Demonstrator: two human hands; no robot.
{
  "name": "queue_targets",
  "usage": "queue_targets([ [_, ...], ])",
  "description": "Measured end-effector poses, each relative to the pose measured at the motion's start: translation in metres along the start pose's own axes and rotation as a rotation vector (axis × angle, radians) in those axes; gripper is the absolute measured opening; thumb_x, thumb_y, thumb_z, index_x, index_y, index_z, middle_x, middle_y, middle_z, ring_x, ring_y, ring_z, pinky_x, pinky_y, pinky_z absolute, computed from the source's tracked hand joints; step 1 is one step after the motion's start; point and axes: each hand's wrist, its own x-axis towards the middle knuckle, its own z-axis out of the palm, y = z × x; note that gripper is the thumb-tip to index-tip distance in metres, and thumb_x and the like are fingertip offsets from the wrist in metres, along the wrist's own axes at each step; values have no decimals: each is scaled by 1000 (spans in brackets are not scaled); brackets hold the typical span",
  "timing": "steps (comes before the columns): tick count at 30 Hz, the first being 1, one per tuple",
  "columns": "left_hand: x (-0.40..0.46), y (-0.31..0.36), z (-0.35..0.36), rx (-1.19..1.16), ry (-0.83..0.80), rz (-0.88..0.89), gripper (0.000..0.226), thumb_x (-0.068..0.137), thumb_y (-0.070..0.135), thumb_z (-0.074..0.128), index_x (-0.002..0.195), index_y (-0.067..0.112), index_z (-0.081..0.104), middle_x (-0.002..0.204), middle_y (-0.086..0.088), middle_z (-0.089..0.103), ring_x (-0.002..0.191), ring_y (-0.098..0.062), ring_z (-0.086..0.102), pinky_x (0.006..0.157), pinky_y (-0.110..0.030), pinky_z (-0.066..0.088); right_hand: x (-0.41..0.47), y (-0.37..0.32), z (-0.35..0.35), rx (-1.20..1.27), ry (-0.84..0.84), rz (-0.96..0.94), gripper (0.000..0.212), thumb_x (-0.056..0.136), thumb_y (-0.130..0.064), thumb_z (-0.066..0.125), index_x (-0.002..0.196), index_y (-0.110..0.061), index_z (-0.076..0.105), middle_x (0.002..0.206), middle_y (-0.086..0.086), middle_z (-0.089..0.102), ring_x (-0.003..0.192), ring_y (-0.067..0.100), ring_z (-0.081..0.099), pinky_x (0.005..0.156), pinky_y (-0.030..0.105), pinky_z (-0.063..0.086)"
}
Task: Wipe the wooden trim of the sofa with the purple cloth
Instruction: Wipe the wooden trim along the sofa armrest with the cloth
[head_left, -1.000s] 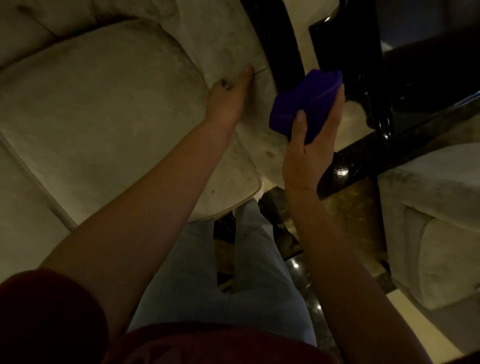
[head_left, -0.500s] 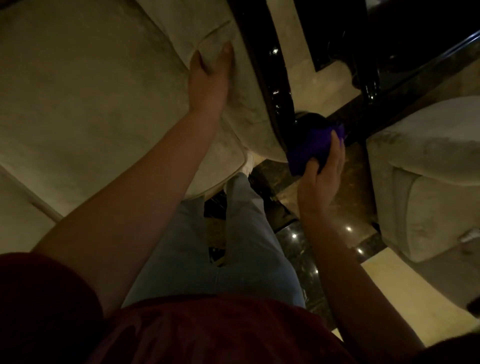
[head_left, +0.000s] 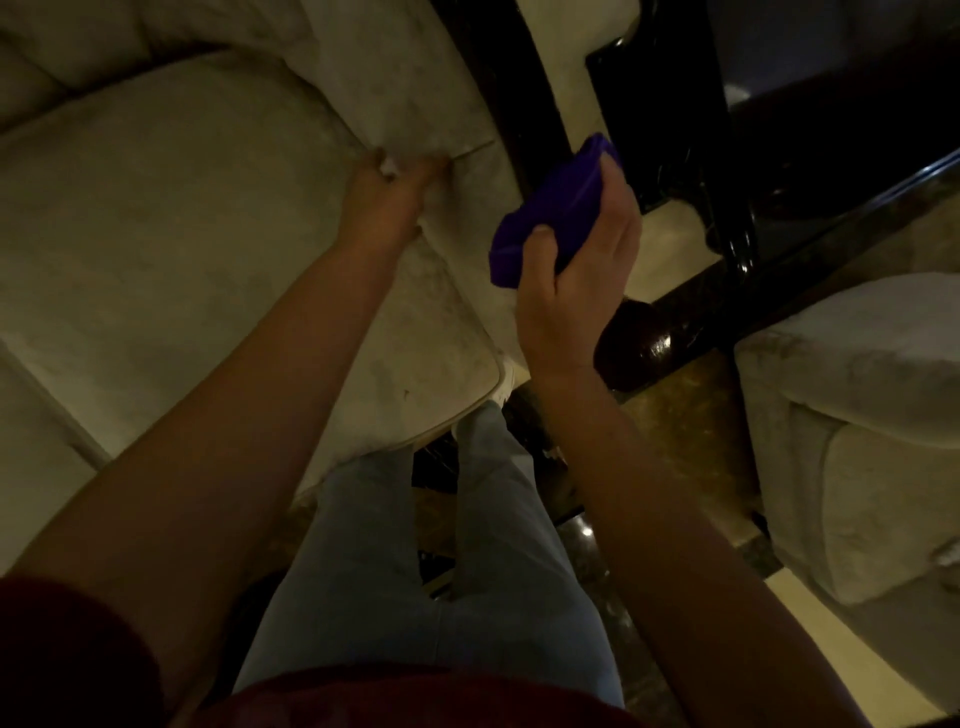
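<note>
top: dark red short-sleeved shirt (head_left: 62, 654) | legs: pale blue jeans (head_left: 374, 571)

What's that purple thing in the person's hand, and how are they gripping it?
Right hand clutches the bunched purple cloth around its near end.

The dark wooden trim (head_left: 498, 88) runs down from the top centre of the frame, between the pale sofa arm (head_left: 415, 104) on its left and a strip of light floor (head_left: 561, 67) on its right. A black furniture leg (head_left: 670, 104) closes that strip at upper right. The second sofa (head_left: 857, 415) fills the right edge, and open floor (head_left: 691, 431) lies between both sofas.
</note>
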Motion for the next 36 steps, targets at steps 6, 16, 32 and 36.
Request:
queue_targets([
  [6,27,45,-24,182,237,407,77,94,38,65,158,10,32,158,-10,43,143,-20,45,117,-34,40,31,-26,20,-108,52,-103,71,94,-50,56,149,-6,48,143,16,56,127,29,56,101,55,51],
  [16,53,43,-21,314,154,544,92,99,41,63,163,7,6,171,-16,12,157,-23,18,115,-15,14,87,-64,50,-277,36,-253,70,91,-52,67,147,-10,53,136,14,61,121,28,61,96,50,56],
  [32,61,37,-55,360,-48,479,92,98,41,65,163,34,-1,141,-8,57,122,-22,60,95,-24,46,109,-90,63,-480,-126,-266,74,94,-52,68,152,-11,45,138,23,57,122,41,58,97,56,51],
  [36,63,48,-89,473,134,476,59,101,29,60,156,36,39,118,-7,73,103,-22,70,86,-26,52,125,-103,73,-521,-224,-282,76,96,-53,65,154,-13,38,139,23,55,123,42,55,97,57,49],
])
